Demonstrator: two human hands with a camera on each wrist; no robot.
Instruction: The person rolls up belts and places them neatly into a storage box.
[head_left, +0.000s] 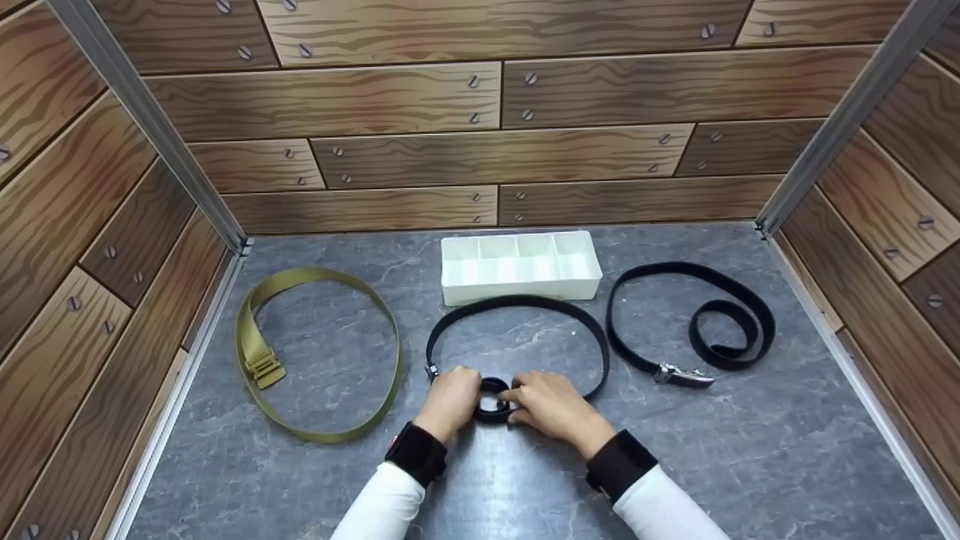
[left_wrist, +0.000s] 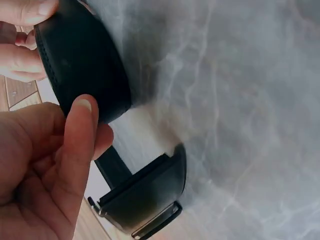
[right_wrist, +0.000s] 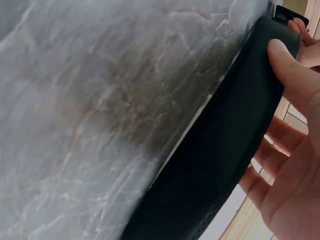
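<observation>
A black belt [head_left: 517,301] lies in a wide loop at the centre, its near end rolled into a small coil [head_left: 491,416]. My left hand [head_left: 452,399] pinches the coil's left side between thumb and finger. On the coil's right side is my right hand [head_left: 553,405]; in the right wrist view its thumb presses the belt's outer face [right_wrist: 220,130], with fingers behind the strap. The buckle [left_wrist: 145,200] sits just beyond my left hand, partly hidden in the head view.
A white divided tray [head_left: 521,289] stands behind the belt. On the left lies an olive webbing belt [head_left: 394,337] in a loop. A second black belt [head_left: 679,268] with a silver buckle [head_left: 682,375] lies to the right, partly curled. Wood-patterned walls [head_left: 405,161] surround the grey tabletop [head_left: 750,457].
</observation>
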